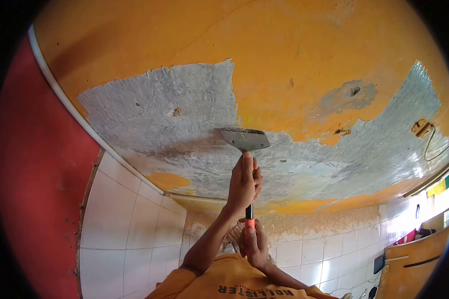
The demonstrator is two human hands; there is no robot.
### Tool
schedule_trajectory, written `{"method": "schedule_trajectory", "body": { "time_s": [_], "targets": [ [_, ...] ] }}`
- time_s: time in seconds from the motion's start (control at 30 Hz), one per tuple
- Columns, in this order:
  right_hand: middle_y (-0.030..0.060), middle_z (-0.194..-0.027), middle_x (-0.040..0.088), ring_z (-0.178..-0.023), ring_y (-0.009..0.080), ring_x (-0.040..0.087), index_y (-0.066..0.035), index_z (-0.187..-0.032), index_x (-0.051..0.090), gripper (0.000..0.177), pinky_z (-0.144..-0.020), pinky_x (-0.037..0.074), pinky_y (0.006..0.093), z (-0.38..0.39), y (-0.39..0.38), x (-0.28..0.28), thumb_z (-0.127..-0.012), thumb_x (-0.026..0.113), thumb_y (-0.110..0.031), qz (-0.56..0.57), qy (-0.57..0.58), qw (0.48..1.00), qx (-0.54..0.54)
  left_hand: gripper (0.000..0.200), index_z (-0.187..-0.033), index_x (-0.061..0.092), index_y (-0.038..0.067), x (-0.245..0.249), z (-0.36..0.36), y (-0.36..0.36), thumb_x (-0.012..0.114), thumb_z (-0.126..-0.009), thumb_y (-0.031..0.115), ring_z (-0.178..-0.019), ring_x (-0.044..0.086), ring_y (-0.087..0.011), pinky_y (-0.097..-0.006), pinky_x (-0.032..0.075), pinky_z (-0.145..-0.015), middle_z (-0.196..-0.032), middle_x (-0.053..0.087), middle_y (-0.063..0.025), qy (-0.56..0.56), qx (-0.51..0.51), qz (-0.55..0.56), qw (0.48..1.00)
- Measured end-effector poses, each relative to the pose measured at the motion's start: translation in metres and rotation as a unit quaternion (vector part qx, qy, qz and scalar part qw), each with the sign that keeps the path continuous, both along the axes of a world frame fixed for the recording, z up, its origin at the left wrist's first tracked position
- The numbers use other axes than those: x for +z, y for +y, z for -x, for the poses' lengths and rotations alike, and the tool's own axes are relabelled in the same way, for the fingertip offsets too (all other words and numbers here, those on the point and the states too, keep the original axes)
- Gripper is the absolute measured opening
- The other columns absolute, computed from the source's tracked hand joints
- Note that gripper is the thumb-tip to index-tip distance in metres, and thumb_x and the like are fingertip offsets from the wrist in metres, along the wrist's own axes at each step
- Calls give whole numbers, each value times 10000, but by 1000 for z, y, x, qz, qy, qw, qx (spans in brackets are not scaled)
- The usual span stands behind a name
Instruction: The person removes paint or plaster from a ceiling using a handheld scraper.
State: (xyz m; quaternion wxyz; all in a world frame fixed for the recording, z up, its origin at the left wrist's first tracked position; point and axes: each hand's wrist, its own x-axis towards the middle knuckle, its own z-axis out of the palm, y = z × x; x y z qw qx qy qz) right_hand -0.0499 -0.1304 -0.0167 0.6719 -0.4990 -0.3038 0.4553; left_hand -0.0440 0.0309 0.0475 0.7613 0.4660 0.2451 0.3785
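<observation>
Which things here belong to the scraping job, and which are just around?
In use: scraper, left hand, right hand, orange paint, bared ceiling.
Just around: tiles, white pipe, wire fitting, red wall.

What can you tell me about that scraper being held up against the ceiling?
The scraper has a wide, flat, grey metal blade that flares toward its edge, with dusty scrapings along it, and a black and orange handle. It points upward, with the blade edge pressed to the ceiling where the bare grey patch meets the orange paint. The left hand wraps the handle just below the blade, and the right hand holds its lower end.
</observation>
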Motion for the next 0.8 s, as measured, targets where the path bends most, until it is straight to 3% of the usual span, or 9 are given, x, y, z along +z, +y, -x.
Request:
{"method": "schedule_trajectory", "body": {
  "time_s": [0.1,0.27,0.4,0.53,0.67,0.8],
  "targets": [
    [10,-590,460,-419,87,401,6,-1252,476,499,-405,344,245,-2,-5,-21,-1082,377,-452,60,-36,998,-12,442,-887,400,136,-22,-8,-1,332,-1080,528,-345,267,-63,-252,233,-309,-548,315,54,17,29,-2,999],
    [-6,-588,447,-428,78,401,8,-1247,491,502,-410,344,240,-2,-5,4,-1082,376,-452,50,-20,999,-5,485,-903,415,127,7,-6,3,322,-1064,575,-362,256,-49,-236,198,-304,-565,302,50,-17,-12,-4,1000],
    [-16,-584,429,-420,76,381,10,-1279,485,469,-413,347,239,2,-7,-4,-1089,386,-407,48,-11,999,-1,467,-873,390,130,-18,-5,2,329,-1073,548,-332,260,-67,-254,227,-292,-535,296,50,1,1,-9,1000],
    [-19,-587,421,-416,73,371,17,-1296,474,443,-416,345,236,5,-2,15,-1094,399,-370,36,33,999,2,473,-869,387,123,18,0,5,331,-1073,546,-337,262,-63,-254,227,-300,-532,296,49,1,-3,-13,1000],
    [12,-633,459,-430,88,420,10,-1276,453,508,-396,359,241,1,-4,-25,-1078,386,-453,49,-16,999,0,491,-890,403,122,-19,-7,0,322,-1065,573,-356,232,-61,-246,204,-310,-559,292,49,20,29,-16,999],
    [-5,-609,446,-424,74,396,-8,-1264,475,475,-393,342,233,-7,-2,0,-1082,396,-439,29,-11,1000,-3,512,-886,396,129,7,-10,5,336,-1046,611,-346,246,-62,-248,204,-296,-556,295,46,-8,-1,-27,1000]
  ]
}}
